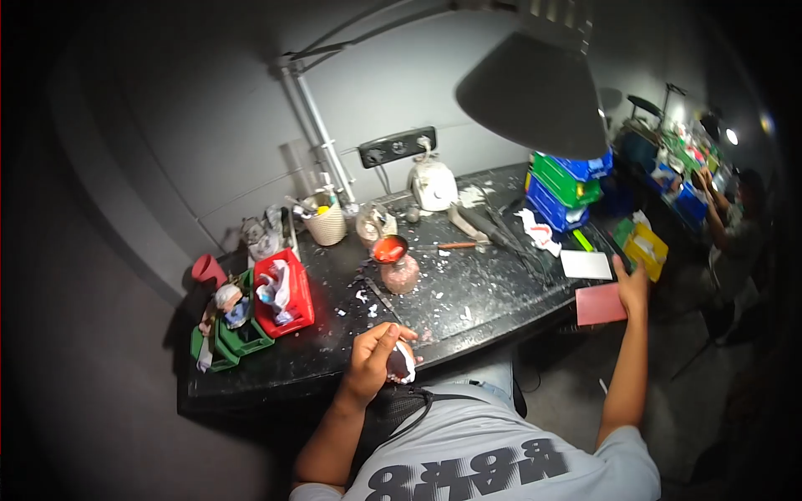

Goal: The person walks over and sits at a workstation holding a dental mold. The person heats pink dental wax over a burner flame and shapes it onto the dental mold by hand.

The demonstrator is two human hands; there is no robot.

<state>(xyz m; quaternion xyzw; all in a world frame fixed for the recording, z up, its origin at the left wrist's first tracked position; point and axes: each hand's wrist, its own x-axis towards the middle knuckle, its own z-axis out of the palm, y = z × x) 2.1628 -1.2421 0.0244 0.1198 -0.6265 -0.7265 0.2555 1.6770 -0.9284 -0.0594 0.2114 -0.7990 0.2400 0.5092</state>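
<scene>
Near the front edge of the bench, my left hand (370, 363) is closed around a small cupped piece (403, 364) with a white rim and a dark reddish inside. The fingers cover part of it, and its exact kind is unclear. Out to the right, my right hand (632, 288) has its thumb and fingers apart, with nothing visible between them. Beside its wrist is a flat pink sheet (598, 306) at the bench edge. Just beyond the fingers sits a yellow bin (646, 252). A white rectangular block (586, 265) lies left of that hand.
The black bench (468, 317) carries white scraps. A pinkish round pot with an orange-red bowl (390, 249) stands mid-bench. Red (307, 301) and green bins (251, 338) are at left, stacked blue and green bins (555, 204) at right. A lamp shade (535, 96) hangs above. Another person (739, 225) sits far right.
</scene>
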